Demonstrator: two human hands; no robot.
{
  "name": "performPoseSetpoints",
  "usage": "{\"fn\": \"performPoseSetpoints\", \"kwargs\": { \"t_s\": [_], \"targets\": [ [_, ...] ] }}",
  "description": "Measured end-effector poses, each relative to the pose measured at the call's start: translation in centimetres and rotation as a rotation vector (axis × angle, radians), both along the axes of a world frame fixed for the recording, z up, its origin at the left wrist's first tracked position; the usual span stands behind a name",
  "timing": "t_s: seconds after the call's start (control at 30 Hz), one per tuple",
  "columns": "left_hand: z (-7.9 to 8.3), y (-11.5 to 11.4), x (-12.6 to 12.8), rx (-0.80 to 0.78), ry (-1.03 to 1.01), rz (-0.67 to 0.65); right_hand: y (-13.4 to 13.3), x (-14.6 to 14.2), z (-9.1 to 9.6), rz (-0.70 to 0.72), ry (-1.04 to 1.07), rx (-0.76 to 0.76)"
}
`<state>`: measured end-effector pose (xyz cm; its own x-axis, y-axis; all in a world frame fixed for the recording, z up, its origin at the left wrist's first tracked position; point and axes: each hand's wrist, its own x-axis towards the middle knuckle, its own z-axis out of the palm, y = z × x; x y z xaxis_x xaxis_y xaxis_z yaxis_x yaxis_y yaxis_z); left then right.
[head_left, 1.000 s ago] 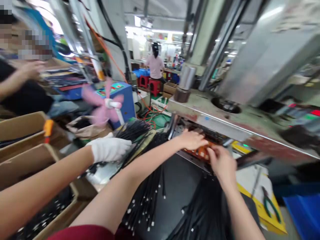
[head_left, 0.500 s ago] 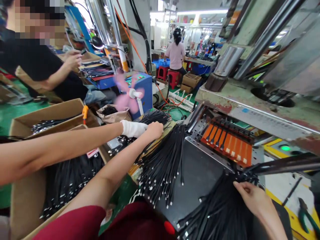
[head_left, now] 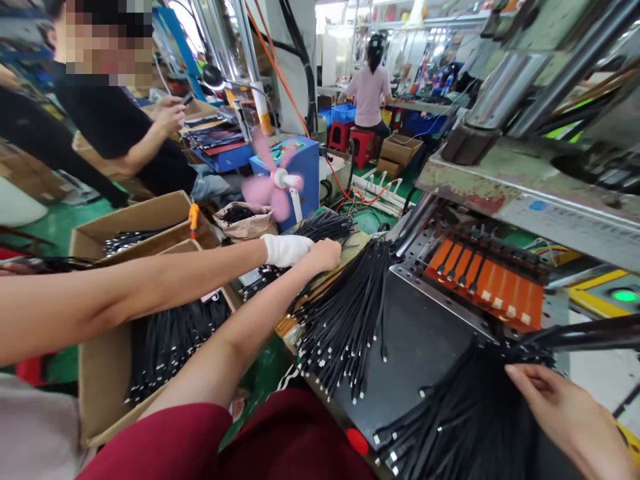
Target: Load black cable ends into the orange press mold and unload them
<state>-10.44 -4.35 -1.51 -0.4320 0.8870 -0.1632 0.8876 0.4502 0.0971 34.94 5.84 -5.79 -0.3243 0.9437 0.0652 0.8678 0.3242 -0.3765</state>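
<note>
My left hand [head_left: 326, 255] is closed beside the co-worker's white-gloved hand [head_left: 287, 251], above a pile of black cables [head_left: 325, 225]; what it grips is hidden. Beside it, a fanned bundle of black flat cables [head_left: 347, 313] with pale metal tips hangs over the dark work surface. My right hand [head_left: 565, 407] lies against the edge of a second black cable bundle [head_left: 465, 407], fingers loosely bent and apart, with no cable visibly held. Past that bundle, an orange fixture [head_left: 487, 283] under the press holds several black cables in slots; other slots show pale connector ends.
Cardboard boxes [head_left: 105, 333] of cables stand at left. A spinning pink fan [head_left: 275, 177] is in front of a blue machine [head_left: 307, 173]. The heavy press [head_left: 500, 183] overhangs the fixture at right, with a green-lit button [head_left: 624, 295]. Co-workers sit behind.
The view has turned slightly left, so the scene has shifted right. My left hand remains closed by the gloved hand. My right hand has drawn slightly outward along the bundle's edge.
</note>
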Motion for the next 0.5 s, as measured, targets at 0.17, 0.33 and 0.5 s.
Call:
{"fn": "performPoseSetpoints", "kwargs": {
  "t_s": [0.17, 0.33, 0.5],
  "targets": [
    [0.7, -0.8, 0.2, 0.116, -0.065, -0.051, -2.3, -3.3, 3.4, 0.061, 0.118, -0.041],
    [3.8, -1.8, 0.8, 0.307, -0.216, -0.197, -6.0, -10.3, 7.9, 0.396, 0.207, -0.118],
    [8.2, -3.1, 2.8, 0.558, -0.808, -0.318, -8.7, -17.5, 10.5, 0.675, 0.268, -0.156]
  ]
}}
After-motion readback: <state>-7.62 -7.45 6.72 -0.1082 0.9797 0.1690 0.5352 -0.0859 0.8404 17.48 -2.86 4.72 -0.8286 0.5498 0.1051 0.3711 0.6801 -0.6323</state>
